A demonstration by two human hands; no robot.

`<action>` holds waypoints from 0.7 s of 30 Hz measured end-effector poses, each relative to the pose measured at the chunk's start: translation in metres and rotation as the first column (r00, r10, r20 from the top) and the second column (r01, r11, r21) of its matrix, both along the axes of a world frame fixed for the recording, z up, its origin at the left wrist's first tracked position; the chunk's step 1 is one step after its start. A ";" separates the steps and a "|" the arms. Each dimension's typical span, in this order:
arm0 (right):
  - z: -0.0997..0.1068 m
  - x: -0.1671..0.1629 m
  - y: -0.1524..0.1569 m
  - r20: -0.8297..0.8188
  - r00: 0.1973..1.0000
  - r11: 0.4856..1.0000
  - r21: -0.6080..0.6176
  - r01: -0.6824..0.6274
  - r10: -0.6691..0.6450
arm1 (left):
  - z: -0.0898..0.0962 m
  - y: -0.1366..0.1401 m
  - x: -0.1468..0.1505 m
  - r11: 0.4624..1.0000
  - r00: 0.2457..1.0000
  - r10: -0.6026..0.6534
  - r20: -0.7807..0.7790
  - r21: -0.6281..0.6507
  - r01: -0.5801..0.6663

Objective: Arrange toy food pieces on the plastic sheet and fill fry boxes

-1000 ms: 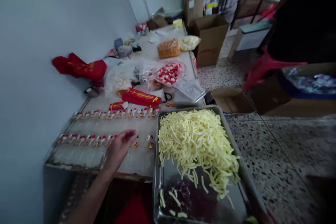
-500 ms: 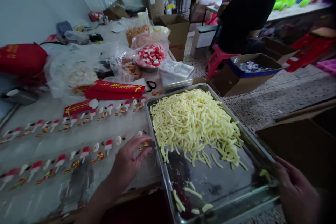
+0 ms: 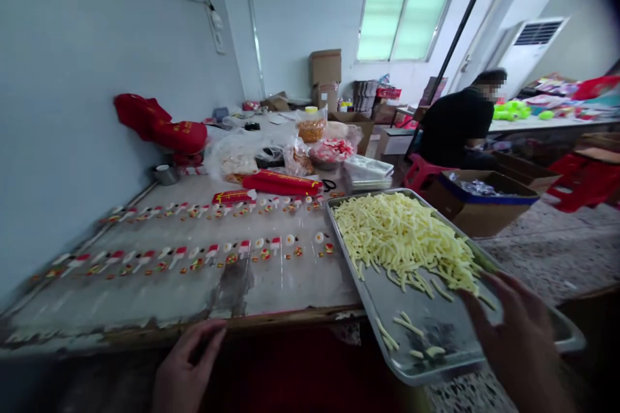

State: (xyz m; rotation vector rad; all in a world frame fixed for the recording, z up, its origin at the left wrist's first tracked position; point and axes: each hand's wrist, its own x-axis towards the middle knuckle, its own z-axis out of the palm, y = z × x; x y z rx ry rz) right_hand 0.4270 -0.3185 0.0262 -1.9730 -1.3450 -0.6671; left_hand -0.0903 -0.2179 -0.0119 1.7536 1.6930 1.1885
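Note:
Pale yellow curved sticks are heaped in the far half of a metal tray; several loose ones lie nearer its front edge. My right hand is over the tray's right side, its fingers apart at the heap's near edge. Whether they touch the sticks is unclear. In front of the table edge, my left hand has thumb and fingers curled together; anything between the tips is too small to make out. Two rows of small pieces shaped like ice pops, eggs and round coloured discs lie on the table.
Behind the rows lie a red packet, scissors, clear bags and a bowl of red-and-white pieces. Clear plastic trays are stacked behind the metal tray. A person in black sits at right near an open carton.
The view has tilted up and swung left. My right hand has gone from the tray's rim to the sticks. My left hand has drawn back from the rows to the table's front edge.

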 end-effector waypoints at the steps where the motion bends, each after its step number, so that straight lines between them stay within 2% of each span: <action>1: 0.004 -0.015 0.013 0.036 0.996 0.997 -0.025 -0.077 0.078 | 0.003 0.011 -0.009 0.994 0.991 0.078 0.112 -0.079 -0.069; 2: 0.005 -0.028 0.025 0.068 0.986 0.987 -0.058 -0.151 0.155 | 0.008 0.023 -0.012 0.984 0.962 0.141 0.235 -0.144 -0.108; 4: 0.005 -0.052 0.048 0.106 0.956 0.956 -0.136 -0.259 0.273 | 0.017 0.048 -0.006 0.971 0.856 0.202 0.475 -0.211 -0.112; 6: 0.008 -0.072 0.071 0.090 0.929 0.917 -0.220 -0.333 0.359 | 0.024 0.068 0.010 0.975 0.746 0.183 0.641 -0.215 -0.055; 7: 0.011 -0.081 0.084 0.069 0.917 0.892 -0.269 -0.363 0.394 | 0.026 0.076 0.019 0.976 0.713 0.165 0.681 -0.215 -0.021; 8: 0.017 -0.088 0.099 0.047 0.905 0.866 -0.317 -0.387 0.422 | 0.029 0.083 0.027 0.977 0.704 0.146 0.695 -0.215 0.010; 10: 0.031 -0.101 0.139 0.009 0.891 0.823 -0.386 -0.416 0.455 | 0.036 0.100 0.040 0.974 0.757 0.056 0.651 -0.202 0.101; 12: 0.045 -0.108 0.193 -0.017 0.877 0.798 -0.408 -0.444 0.479 | 0.046 0.130 0.046 0.960 0.858 -0.112 0.502 -0.169 0.225; 13: 0.050 -0.111 0.224 -0.029 0.866 0.783 -0.414 -0.464 0.498 | 0.051 0.152 0.048 0.953 0.904 -0.205 0.374 -0.134 0.272; 14: 0.052 -0.113 0.257 -0.036 0.855 0.770 -0.417 -0.483 0.517 | 0.056 0.180 0.049 0.950 0.936 -0.279 0.214 -0.084 0.302; 15: 0.053 -0.115 0.290 -0.040 0.845 0.757 -0.422 -0.498 0.533 | 0.060 0.213 0.050 0.956 0.955 -0.295 0.022 0.009 0.294; 16: 0.052 -0.116 0.321 -0.041 0.840 0.748 -0.431 -0.504 0.541 | 0.063 0.250 0.052 0.947 0.942 -0.279 -0.186 0.113 0.302; 18: 0.045 -0.118 0.377 -0.041 0.848 0.740 -0.466 -0.484 0.529 | 0.065 0.331 0.058 0.893 0.823 -0.250 -0.509 0.208 0.400; 21: 0.027 -0.113 0.433 -0.074 0.882 0.724 -0.541 -0.428 0.466 | 0.060 0.441 0.076 0.811 0.568 -0.303 -0.765 0.107 0.576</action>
